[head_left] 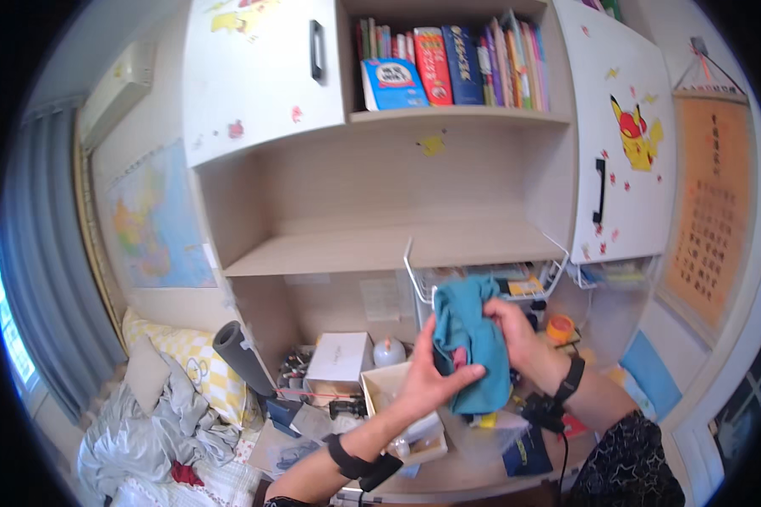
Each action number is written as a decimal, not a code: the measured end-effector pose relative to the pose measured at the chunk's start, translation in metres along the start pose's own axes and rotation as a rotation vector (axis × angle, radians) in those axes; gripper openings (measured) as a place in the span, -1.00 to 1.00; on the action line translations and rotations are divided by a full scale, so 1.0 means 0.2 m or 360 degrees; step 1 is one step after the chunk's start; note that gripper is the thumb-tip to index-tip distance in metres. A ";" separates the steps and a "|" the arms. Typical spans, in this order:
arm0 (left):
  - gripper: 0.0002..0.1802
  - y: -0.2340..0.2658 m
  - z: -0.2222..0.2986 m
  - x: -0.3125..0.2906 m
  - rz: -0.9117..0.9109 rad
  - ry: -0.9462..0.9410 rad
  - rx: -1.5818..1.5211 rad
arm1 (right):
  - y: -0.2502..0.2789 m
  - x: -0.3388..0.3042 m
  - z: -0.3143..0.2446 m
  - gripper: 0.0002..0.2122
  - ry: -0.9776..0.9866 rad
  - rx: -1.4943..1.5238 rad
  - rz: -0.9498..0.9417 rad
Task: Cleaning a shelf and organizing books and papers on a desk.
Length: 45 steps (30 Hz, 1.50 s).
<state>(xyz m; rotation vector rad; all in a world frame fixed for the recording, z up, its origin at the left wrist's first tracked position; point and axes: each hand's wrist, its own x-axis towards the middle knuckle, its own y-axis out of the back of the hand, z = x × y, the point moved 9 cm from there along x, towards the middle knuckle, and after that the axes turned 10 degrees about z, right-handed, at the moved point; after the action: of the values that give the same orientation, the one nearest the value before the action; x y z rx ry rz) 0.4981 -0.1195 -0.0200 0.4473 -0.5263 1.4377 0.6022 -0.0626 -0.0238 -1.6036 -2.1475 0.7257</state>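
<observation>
A folded teal cloth (pixel 472 314) hangs bunched in front of me, above the cluttered desk and just below the wire rack. My left hand (pixel 438 378) grips its left side, with the thumb lying across the front and the other fingers mostly hidden by the fabric. On the upper right edge, my right hand (pixel 520 340) is closed round the cloth, its fingertips partly out of sight. A small reddish patch shows near the left thumb; I cannot tell what it is. Dark straps with small devices are on both wrists.
Below the cloth, an open cream box (pixel 379 382) holds small items. Behind it stand a white box (pixel 340 358) and a rounded pale container (pixel 389 351). An orange tape roll (pixel 560 328) lies right. A white wire rack (pixel 410 275) hangs under the shelf (pixel 330 250). Left is a bed.
</observation>
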 end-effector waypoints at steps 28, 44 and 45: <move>-0.59 1.15 -0.23 -0.43 -0.0241 0.0004 0.1035 | 0.38 -0.98 0.93 -0.65 0.0184 0.0092 0.1175; -0.50 1.65 -0.59 -0.78 -0.0006 0.0584 0.1124 | 0.55 -1.28 1.28 -0.63 0.0111 0.0348 0.1399; -0.50 1.66 -0.58 -0.76 0.0008 0.0555 0.1205 | 0.55 -1.24 1.28 -0.60 -0.0009 0.0326 0.1307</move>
<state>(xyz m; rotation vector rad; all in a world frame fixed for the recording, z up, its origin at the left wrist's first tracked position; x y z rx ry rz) 0.1667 -0.1458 -0.2118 0.7651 0.3218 1.6492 0.6132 -0.3238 -0.2914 -2.3473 -1.2937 1.1234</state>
